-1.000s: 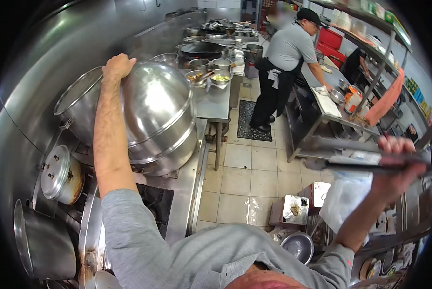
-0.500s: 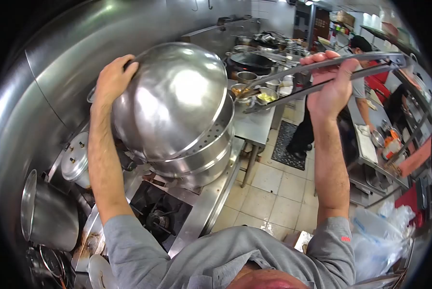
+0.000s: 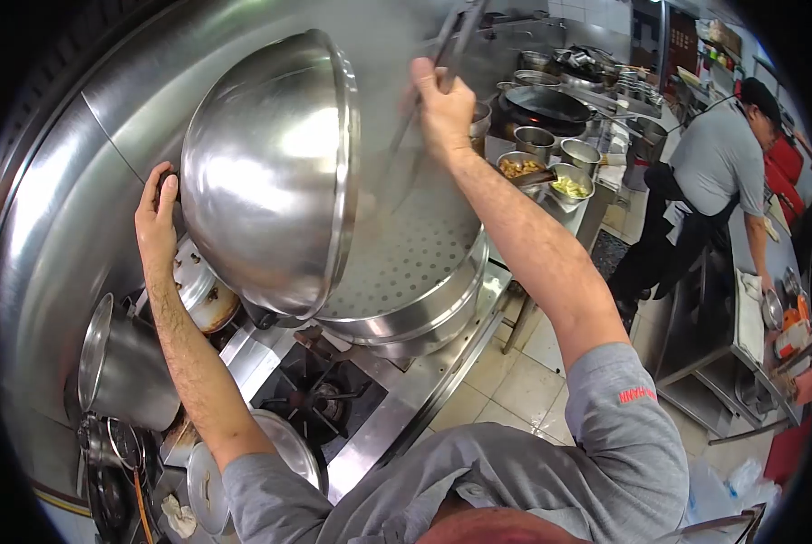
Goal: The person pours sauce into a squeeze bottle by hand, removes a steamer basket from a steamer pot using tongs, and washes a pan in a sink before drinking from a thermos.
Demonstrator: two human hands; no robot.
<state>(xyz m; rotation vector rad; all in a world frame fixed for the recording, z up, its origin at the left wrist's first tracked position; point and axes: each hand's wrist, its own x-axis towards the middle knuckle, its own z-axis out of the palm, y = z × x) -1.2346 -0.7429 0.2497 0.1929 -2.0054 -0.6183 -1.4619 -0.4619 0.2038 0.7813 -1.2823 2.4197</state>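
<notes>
One large domed steel lid (image 3: 265,172), tilted nearly on edge, its open side toward the steamer pot (image 3: 401,334); position, left of and above the pot, contact between the two rims not certain. Left hand (image 3: 158,222): fingers closed about the dark knob (image 3: 168,184) at the outer side of the lid. Right hand (image 3: 447,109): closed around one pair of metal tongs (image 3: 459,41), held aslant over the pot; tong tips blurred in steam (image 3: 374,68), spread not determinable. Steamer pot: steel, broad, upright on the range, opening partly uncovered, perforated plate (image 3: 410,272) visible inside. In front of the pot, one black gas burner (image 3: 323,401). To the left, one deep steel pot (image 3: 132,372), tipped, and one stained lidded pot (image 3: 208,295) behind the left forearm. Beyond the right hand, one dark wok (image 3: 549,102), one bowl of brown pieces (image 3: 520,167), one bowl of yellow-green pieces (image 3: 571,185). At far right, one co-worker (image 3: 716,168) in grey shirt and black cap, leaning over a steel worktop (image 3: 752,337).
</notes>
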